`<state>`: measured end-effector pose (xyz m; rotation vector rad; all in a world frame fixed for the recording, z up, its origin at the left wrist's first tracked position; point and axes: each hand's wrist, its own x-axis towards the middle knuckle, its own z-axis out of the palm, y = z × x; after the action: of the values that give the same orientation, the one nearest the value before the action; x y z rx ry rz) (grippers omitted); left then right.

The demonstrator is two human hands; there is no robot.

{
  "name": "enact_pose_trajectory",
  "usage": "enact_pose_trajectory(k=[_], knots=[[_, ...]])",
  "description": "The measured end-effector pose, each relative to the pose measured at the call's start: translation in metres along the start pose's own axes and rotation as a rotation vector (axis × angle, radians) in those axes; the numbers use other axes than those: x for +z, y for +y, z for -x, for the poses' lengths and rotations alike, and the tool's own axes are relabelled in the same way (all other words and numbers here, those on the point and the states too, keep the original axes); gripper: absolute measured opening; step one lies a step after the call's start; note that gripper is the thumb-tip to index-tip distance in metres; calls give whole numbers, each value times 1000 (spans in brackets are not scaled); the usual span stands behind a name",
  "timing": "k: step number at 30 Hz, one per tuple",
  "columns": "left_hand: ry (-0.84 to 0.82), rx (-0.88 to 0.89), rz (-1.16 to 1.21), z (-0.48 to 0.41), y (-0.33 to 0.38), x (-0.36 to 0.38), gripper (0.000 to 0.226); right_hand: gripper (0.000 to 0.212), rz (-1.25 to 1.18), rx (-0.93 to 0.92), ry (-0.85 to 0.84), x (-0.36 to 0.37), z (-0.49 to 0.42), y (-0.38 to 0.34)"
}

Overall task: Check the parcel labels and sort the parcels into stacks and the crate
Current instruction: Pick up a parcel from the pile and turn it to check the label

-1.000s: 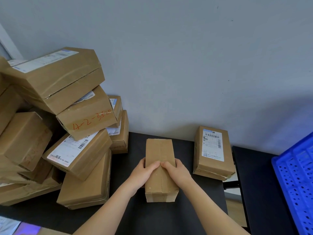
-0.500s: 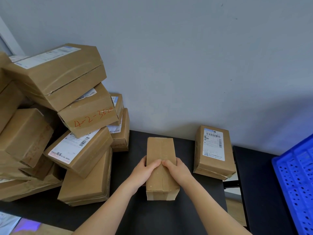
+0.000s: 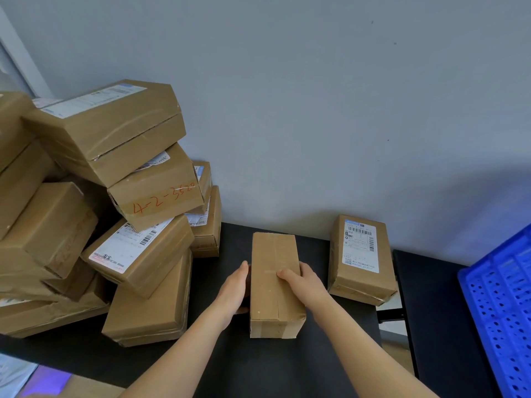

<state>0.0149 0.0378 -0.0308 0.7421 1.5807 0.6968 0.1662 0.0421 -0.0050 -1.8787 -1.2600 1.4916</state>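
Lying lengthwise on the black table [image 3: 258,369], the plain brown parcel [image 3: 273,285] sits between both hands. The left hand [image 3: 234,288] is released, fingers straight and flat against the parcel's left side. The right hand [image 3: 306,282] grasps the right edge, thumb on top. Half a second earlier both thumbs met on the top face; the left hand has since moved to the side.

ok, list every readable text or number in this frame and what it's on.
"4-2-3520": red handwriting on the side of the marked box in the pile.
Label on the right parcel: barcodes show, print too small to read.
Labels on the lower pile box and the top pile box: too blurred to read.
On the middle parcel: no text on the faces shown.
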Motion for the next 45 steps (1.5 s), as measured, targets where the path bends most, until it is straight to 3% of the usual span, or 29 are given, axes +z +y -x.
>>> enact_pose_trajectory(k=[3,8,13,19,25,29,34,40,45], knots=[[-8,83,-65,1,1,-4,38,74,30,-45,56,2,3,-2],[35,136,-177,2,3,-5,45,90,145,-96,131,8,5,-9],[17,182,-278,3,3,-3,54,110,432,-146,283,17,10,-15],[44,199,-358,0,2,-8,56,120,640,-113,267,20,12,-18],[53,173,-319,-1,3,-12,59,107,527,-142,273,14,11,-19],[-1,76,-139,0,7,-13,67,104,204,-124,173,10,5,-18],[-20,27,-26,-3,12,-13,65,85,-120,-40,55,5,-2,-10],[-12,139,-102,0,15,-7,57,76,-180,7,52,0,-6,-3],[-47,186,-240,2,16,-1,63,90,-117,13,62,0,-9,6]])
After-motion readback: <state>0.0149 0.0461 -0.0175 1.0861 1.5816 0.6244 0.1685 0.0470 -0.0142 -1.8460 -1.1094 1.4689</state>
